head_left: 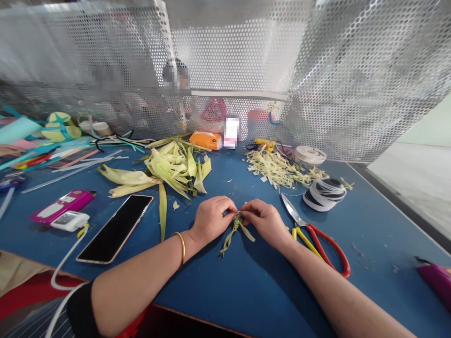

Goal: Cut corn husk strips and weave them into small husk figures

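Pinched from both sides: a small knotted husk piece at the near middle of the surface

The knotted husk piece sits between the two hands, low over the blue surface, its loose tails splayed toward the wearer. Left hand: thumb and forefinger together, pinching its upper end. Right hand: fingertips likewise closed on the same end, from the other side. Opposed pinches probably keep the fine strips taut and the crossings from slipping; forearms come in low, presumably for steadiness.

Materials lie in an arc beyond. Pale husk leaves heap to the left, shredded strips to the right, likely kept apart as whole and split stock, both within reach. Scissors lie just beside the right forearm, blades pointing away, handles toward the wearer: handy for a quick grab. A black-and-white spool stands near the blades. The phone lies left, out of the working patch.

Hard to make out: the fingers cover the top of the knot, so the exact grip and any strand ends there are lost. The forearm hides part of the yellow handles; whether they belong to the scissors, cannot tell. A purple object is cut off at the right edge. Shapes behind the perforated screen are blurred.
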The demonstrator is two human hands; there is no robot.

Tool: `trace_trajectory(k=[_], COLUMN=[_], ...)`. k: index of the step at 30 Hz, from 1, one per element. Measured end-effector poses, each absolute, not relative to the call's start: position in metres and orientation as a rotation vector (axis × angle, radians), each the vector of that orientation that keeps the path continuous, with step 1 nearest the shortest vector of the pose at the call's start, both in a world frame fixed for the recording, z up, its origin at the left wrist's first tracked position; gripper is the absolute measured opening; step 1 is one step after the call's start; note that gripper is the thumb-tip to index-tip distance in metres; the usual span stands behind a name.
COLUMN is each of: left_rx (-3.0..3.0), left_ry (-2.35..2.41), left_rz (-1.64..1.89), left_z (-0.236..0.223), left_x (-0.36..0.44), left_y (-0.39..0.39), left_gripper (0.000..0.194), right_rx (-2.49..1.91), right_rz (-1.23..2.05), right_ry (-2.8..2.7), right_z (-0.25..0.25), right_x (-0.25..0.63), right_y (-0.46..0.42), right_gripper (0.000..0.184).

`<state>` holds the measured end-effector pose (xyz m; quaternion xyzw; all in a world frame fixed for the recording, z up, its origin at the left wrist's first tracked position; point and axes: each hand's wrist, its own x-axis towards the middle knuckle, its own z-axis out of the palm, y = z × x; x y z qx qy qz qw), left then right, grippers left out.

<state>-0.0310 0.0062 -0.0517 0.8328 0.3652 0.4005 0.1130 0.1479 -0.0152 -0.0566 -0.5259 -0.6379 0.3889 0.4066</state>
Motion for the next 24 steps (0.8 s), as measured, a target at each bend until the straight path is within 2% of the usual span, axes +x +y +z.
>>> trace_trajectory(k=[8,16,21,24], left_rx=[2.259,2.043,1.977,1.838], left_ry=[1.168,1.610,1.465,1.310], left_rz=[1.059,0.793,0.818,0.892], left_z=[-0.047,-0.040,-0.047,-0.048], left_x=[-0.034,-0.042,-0.042,-0.042], left_y=[0.010,0.019,0.021,0.021], left_gripper=[0.010,0.012,0.012,0.013], right_rx=[-1.425,-1.318,-1.133,-1.036], right_rz=[0.879,0.789,0.862,1.061], right_ry=[-1.811,-2.158,-1.992,-1.904], right_z=[-0.044,-0.031,-0.029,-0.033], right_x=[0.155,0.168,0.162,0.155], right_y=[-0.018,-0.020,-0.023,-0.026], right_gripper=[0.014,0.020,0.017,0.021])
